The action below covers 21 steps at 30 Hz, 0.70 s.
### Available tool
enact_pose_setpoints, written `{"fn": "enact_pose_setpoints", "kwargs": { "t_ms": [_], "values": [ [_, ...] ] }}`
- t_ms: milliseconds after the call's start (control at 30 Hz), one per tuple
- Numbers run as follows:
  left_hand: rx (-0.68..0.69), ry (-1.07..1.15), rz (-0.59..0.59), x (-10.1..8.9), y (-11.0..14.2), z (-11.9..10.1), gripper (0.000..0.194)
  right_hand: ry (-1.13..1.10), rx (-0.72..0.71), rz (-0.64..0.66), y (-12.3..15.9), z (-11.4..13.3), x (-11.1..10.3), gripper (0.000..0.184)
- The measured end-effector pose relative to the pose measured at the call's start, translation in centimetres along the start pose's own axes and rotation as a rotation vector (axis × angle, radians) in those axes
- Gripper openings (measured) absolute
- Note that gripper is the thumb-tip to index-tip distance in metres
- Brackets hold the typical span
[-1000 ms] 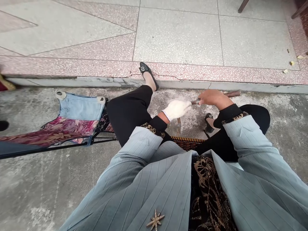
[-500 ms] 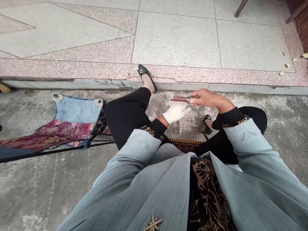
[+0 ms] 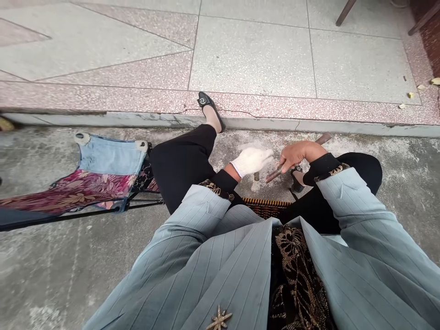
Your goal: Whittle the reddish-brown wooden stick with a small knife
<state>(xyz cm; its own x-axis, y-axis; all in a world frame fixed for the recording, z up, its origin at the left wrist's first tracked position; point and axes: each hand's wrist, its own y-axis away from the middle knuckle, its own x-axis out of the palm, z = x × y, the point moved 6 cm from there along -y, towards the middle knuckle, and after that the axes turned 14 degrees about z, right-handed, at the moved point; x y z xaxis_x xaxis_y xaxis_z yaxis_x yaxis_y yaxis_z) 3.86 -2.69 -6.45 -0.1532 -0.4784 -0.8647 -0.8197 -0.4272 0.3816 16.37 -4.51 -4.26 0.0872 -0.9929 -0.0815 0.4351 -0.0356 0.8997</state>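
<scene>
Gripping slim dark-brown rod (image 3: 275, 175) | tilted | bare right hand (image 3: 298, 155) | gloved left hand (image 3: 252, 161) open

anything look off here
Mainly the hands: the left hand wears a white knit glove, while the right hand is bare and grips a dark rod. Pale dust also marks the concrete around them, and a crack runs along the pink terrazzo edge.

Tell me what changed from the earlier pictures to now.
The right hand has swung down toward the lap, gripping the brown rod, which has turned from level to a diagonal slant. Nothing was let go. The white-gloved left hand stayed about where it was.
</scene>
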Motion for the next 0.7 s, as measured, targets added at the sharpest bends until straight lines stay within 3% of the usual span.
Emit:
{"fn": "enact_pose_setpoints", "kwargs": {
  "t_ms": [33,100,233,333,433,500,567,633,700],
  "values": [
    [0.004,0.054,-0.012,-0.2,0.0,0.0,0.039,-0.058,-0.153,0.048,0.5,0.9,0.4,0.036],
    [0.014,0.175,-0.021,-0.5,0.0,0.1,0.039,-0.167,-0.394,-0.022,2.2,2.2,0.0,0.04],
    [-0.005,0.263,-0.036,-0.8,-0.1,0.2,0.044,-0.451,-0.598,-0.531,5.5,1.8,-2.8,0.046],
    [-0.001,0.166,-0.017,-0.7,0.0,-0.2,0.042,-0.66,-0.537,-0.932,7.0,-0.3,-4.3,0.054],
    [0.047,0.019,-0.01,-1.0,0.5,-1.3,0.044,-0.671,-0.295,-1.164,7.6,-2.3,-5.1,0.054],
    [0.069,-0.027,-0.064,-1.7,1.2,-1.7,0.045,-0.562,-0.081,-1.202,7.6,-3.4,-5.5,0.046],
    [0.062,-0.045,-0.136,-2.8,1.9,-1.5,0.045,-0.401,0.12,-1.157,7.2,-4.0,-5.8,0.04],
    [0.031,-0.039,-0.201,-3.7,2.5,-0.7,0.045,-0.253,0.238,-1.04,6.2,-4.1,-5.7,0.039],
    [-0.03,-0.009,-0.267,-4.3,3.1,0.5,0.046,-0.156,0.253,-0.839,4.5,-3.5,-5.2,0.042]
  ]
}}
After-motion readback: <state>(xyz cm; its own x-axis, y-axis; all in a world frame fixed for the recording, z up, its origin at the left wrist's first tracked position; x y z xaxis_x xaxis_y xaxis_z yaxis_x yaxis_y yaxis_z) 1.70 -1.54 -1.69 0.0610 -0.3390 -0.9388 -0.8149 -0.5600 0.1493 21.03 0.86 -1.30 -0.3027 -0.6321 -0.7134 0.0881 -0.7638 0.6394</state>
